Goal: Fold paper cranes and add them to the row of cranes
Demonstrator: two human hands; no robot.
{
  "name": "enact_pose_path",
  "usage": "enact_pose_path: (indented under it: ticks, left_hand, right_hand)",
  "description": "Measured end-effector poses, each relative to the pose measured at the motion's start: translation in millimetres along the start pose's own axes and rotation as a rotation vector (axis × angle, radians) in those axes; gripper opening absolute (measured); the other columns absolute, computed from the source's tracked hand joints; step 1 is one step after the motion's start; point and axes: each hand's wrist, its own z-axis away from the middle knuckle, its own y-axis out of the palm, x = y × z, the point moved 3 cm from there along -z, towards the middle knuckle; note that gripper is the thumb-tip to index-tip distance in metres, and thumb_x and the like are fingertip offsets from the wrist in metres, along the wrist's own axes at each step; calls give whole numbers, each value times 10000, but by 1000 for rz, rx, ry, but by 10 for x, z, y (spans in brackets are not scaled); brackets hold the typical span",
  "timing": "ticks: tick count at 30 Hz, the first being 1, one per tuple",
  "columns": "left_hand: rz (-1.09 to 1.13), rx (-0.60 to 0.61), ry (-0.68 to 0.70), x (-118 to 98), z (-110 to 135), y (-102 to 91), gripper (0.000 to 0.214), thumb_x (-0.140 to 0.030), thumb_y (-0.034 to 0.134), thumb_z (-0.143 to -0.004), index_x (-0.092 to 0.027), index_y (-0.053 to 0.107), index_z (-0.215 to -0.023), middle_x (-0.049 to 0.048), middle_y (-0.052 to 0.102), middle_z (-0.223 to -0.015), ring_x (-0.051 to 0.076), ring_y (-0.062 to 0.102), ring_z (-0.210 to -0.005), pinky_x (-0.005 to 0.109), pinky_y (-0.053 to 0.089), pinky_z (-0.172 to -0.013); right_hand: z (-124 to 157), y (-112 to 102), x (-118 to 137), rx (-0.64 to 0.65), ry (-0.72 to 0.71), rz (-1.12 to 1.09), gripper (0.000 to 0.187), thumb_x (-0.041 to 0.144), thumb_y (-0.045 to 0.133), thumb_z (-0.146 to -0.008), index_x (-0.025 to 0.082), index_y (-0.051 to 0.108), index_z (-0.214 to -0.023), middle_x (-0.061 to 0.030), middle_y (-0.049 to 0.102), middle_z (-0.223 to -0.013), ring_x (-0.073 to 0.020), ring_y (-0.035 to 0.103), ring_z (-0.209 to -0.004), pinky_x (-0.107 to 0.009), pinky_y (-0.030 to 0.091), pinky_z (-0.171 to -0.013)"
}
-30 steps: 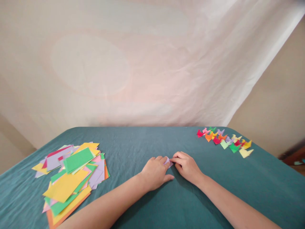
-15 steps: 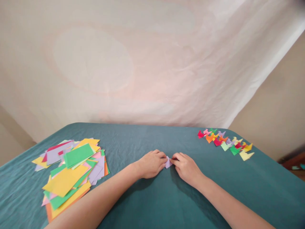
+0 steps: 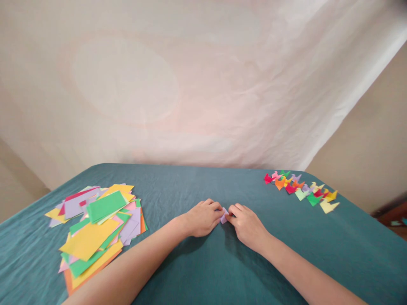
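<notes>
A small lilac folded paper piece (image 3: pixel 224 215) lies on the teal tablecloth (image 3: pixel 203 271) at the middle of the table. My left hand (image 3: pixel 202 219) and my right hand (image 3: pixel 247 225) meet over it, fingertips curled and pinched on its two sides. Most of the paper is hidden under the fingers. Both forearms stretch in from the bottom edge.
A loose pile of coloured paper sheets (image 3: pixel 95 224) lies at the left. Several small folded paper figures (image 3: pixel 302 190) in mixed colours sit in a row at the back right. A pale cloth backdrop (image 3: pixel 190 84) hangs behind the table. The table's right edge drops off near the wall.
My left hand went from lying flat over the paper to a curled pinch at its left side. Both hands have drawn slightly closer together.
</notes>
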Motion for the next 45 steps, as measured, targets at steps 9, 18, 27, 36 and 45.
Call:
enact_pose_path:
  ticks: [9,18,27,36,45]
  left_hand:
    - [15,-1,-1,4,8,5,236,-244,384,-915,-215,583,-1039,61,557,-1101,198,494,-989,326,396,-872]
    - [74,14,-9,43,-1,-1,277,-154,449,-858,-226,589,-1086,52,571,-1120,200,504,-1028,333,389,-914]
    - [347,-43,32,160,-17,-18,334,-119,520,-807,-197,599,-1122,55,624,-1099,173,556,-1025,277,390,-929]
    - [591,-66,13,329,-23,82,347,-180,547,-829,-212,586,-1173,43,633,-1122,162,581,-1019,239,404,-910]
    - [645,-103,-67,409,-27,152,302,-196,559,-823,-210,626,-1117,35,654,-1076,164,592,-989,244,412,-905]
  right_hand:
    - [8,-43,100,51,-104,-17,199,147,444,-892,171,640,-864,-57,569,-835,-184,467,-780,-320,383,-671]
    - [41,-47,120,-14,-38,-119,222,129,444,-887,208,650,-867,-37,593,-832,-178,499,-799,-319,381,-702]
    - [28,-29,-12,-120,107,-228,202,108,491,-834,209,640,-928,-51,621,-937,-191,539,-873,-336,434,-779]
    - [33,35,-60,-134,146,-240,175,168,505,-862,214,642,-960,-38,638,-939,-177,568,-842,-320,438,-778]
    - [9,38,-65,-190,179,-206,182,184,485,-881,211,655,-941,-38,659,-906,-168,588,-809,-308,428,-766]
